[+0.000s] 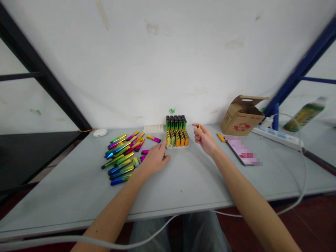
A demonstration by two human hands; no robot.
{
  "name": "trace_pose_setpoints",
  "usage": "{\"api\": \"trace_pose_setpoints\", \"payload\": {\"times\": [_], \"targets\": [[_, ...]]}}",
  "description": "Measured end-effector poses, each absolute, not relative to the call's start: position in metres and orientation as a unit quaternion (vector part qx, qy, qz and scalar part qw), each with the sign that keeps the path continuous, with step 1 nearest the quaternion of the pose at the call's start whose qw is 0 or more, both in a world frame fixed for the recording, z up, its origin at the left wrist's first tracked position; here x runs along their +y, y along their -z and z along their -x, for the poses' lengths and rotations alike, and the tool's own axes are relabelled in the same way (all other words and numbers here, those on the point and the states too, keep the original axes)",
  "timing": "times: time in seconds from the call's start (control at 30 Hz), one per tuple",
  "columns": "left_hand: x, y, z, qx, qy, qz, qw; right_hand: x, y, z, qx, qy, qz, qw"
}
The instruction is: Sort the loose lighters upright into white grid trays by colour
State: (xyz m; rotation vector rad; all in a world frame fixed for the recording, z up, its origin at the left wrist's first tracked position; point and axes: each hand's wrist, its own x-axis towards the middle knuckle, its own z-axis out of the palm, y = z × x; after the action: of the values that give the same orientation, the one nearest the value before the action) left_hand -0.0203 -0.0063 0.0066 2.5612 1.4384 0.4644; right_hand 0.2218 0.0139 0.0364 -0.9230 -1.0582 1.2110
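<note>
My right hand (204,140) is closed around a small orange lighter (198,127) with a dark top, held just right of the rack. Palm down with fingers stretched out, my left hand (155,157) reaches to the left side of the rack; a small dark-and-yellow piece shows by its thumb, partly hidden. Lighters stand upright in rows in the white rack (178,147): green ones with black tops (176,122) at the back, yellow and orange ones (177,139) in front. Loose shiny lighters (122,157) in blue, green, yellow and pink lie heaped left of my left hand.
A white tray with holes (153,128) lies by the wall, near a white case (100,132). On the right are an orange lighter (221,137), a phone (241,150), an open cardboard box (240,117) and a power strip (279,137). A white cable (147,241) crosses in front.
</note>
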Motion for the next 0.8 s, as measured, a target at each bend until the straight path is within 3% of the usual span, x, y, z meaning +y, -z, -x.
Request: {"api": "trace_pose_setpoints", "payload": {"times": [0.8], "targets": [[-0.005,-0.003,0.021,0.476,-0.167,-0.859,0.088,-0.010,-0.037,-0.185,-0.290,-0.844,0.200,0.405]]}}
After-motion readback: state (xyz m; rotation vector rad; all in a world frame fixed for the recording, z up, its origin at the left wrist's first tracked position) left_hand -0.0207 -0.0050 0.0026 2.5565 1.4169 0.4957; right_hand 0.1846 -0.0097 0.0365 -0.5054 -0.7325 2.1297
